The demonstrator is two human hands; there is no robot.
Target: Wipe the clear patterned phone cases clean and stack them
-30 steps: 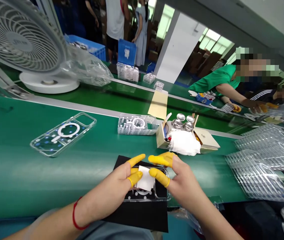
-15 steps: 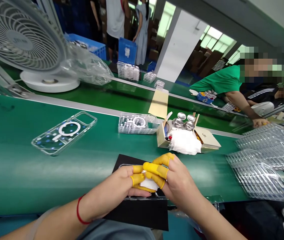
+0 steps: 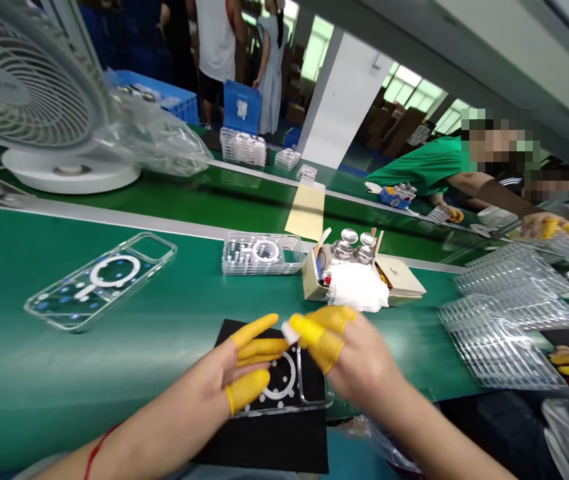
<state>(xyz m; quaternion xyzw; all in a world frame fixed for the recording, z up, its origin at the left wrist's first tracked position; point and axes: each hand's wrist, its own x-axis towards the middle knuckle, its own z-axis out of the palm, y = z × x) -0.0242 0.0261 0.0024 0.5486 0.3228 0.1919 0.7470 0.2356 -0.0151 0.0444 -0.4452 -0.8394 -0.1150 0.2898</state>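
Observation:
A clear phone case (image 3: 314, 380) with a white ring and small pale dots lies on a black mat (image 3: 279, 447) in front of me. Over its left part is my left hand (image 3: 234, 373), wearing yellow finger cots, its fingers apart and nothing in them. My right hand (image 3: 349, 347), also in yellow finger cots and a little blurred, pinches a small white wipe (image 3: 290, 333) above the case's top edge. Both hands are close together, and they hide part of the case.
Another clear case (image 3: 101, 283) lies at left, a stack of cases (image 3: 263, 253) farther back. Behind my hands stands a box (image 3: 315, 285) with metal pump bottles and white wipes. Racked clear cases (image 3: 501, 340) fill the right, near co-workers' hands. A fan (image 3: 29, 100) stands at back left.
My hands have come apart. The left has opened and shifted left; the right keeps the wipe, now crumpled smaller, showing more of the case. The view has turned slightly right.

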